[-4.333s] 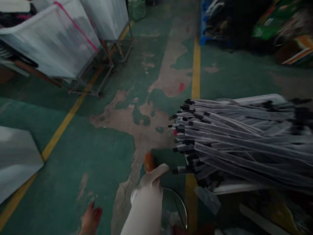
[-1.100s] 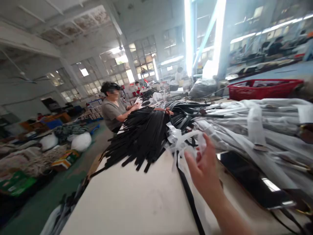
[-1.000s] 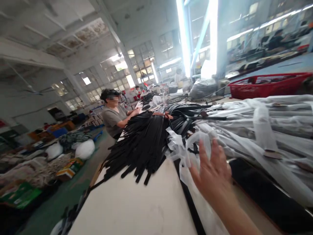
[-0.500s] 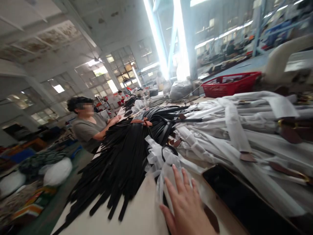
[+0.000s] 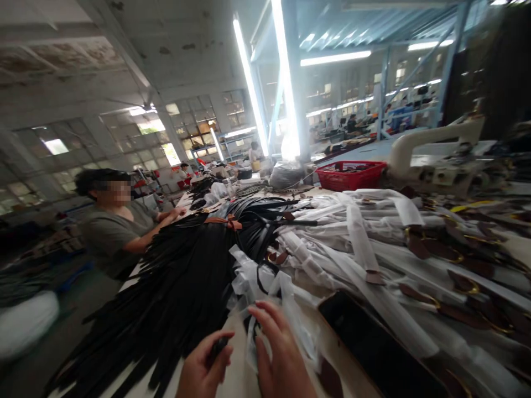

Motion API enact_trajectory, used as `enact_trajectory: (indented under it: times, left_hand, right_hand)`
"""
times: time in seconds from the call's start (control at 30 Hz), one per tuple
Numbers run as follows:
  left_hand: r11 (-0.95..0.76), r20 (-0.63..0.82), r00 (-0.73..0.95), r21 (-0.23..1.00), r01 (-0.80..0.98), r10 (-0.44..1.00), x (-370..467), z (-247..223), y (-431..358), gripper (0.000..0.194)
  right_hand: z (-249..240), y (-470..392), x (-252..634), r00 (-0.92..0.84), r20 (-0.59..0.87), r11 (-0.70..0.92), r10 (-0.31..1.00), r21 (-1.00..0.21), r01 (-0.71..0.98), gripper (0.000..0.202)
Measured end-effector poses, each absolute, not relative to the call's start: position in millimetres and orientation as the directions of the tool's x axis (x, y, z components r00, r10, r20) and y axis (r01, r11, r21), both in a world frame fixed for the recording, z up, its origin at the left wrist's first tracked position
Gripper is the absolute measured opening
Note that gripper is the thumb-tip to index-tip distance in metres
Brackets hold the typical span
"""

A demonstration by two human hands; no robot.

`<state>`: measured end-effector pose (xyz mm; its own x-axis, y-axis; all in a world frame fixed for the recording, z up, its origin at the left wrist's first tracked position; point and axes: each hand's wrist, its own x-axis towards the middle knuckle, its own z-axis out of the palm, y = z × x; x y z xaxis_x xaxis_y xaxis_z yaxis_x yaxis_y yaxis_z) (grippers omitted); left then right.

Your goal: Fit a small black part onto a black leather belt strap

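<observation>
Long pale table (image 5: 238, 381), pretty much buried. Left side has a big heap of black straps (image 5: 182, 282) fanned out, with ends hanging past the near edge. Right side is a pile of white-wrapped straps (image 5: 373, 243), with brown ends and gold buckles poking out. Between them, near the front, sits crumpled clear plastic (image 5: 253, 282). A dark flat slab (image 5: 373, 342) lies at the right front, and a red basket (image 5: 350, 176) is further back.
</observation>
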<state>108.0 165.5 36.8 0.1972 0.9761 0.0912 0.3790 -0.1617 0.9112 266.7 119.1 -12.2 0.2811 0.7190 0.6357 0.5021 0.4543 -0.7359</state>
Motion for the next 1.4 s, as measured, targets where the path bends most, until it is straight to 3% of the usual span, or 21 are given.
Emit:
enact_trajectory:
  times: [0.2,0.4,0.53,0.67,0.83,0.97,1.1,1.4]
  left_hand:
    - [-0.382,0.186,0.383,0.750,0.540,0.905,94,18,164,0.020]
    - [-0.316,0.046,0.414,0.724,0.613,0.909,96,15,153,0.023]
    - [-0.318,0.062,0.406,0.731,0.603,0.912,96,10,154,0.014]
    - [-0.337,0.148,0.378,0.798,0.501,0.914,93,1,158,0.013]
    - [-0.335,0.262,0.263,0.896,0.290,0.928,94,-3,158,0.017]
    - [-0.170,0.132,0.215,0.970,0.173,0.968,96,-3,157,0.023]
    - [-0.026,-0.017,0.291,0.990,0.141,0.957,94,-2,159,0.032]
    - [0.005,-0.017,0.199,0.998,0.058,0.980,99,6,157,0.037]
  right_hand:
    - [-2,115,256,0.083,0.556,0.507,0.827,-0.802,0.316,0.045]
    - [-5,117,246,-0.030,0.491,0.479,0.871,-0.832,0.279,0.027]
    - [-10,123,250,0.028,0.397,0.380,0.917,-0.895,0.234,0.015]
    - [-19,130,254,0.130,0.271,0.270,0.954,-0.962,0.031,0.017]
    - [-26,134,255,0.090,0.088,0.108,0.992,-0.966,-0.235,0.029]
    - [-23,133,252,0.084,0.060,0.081,0.995,-0.955,-0.284,0.031]
    - [-23,134,252,0.043,0.026,0.039,0.999,-0.947,-0.320,0.034]
    - [-25,137,256,-0.014,0.019,0.014,1.000,-0.948,-0.318,0.038]
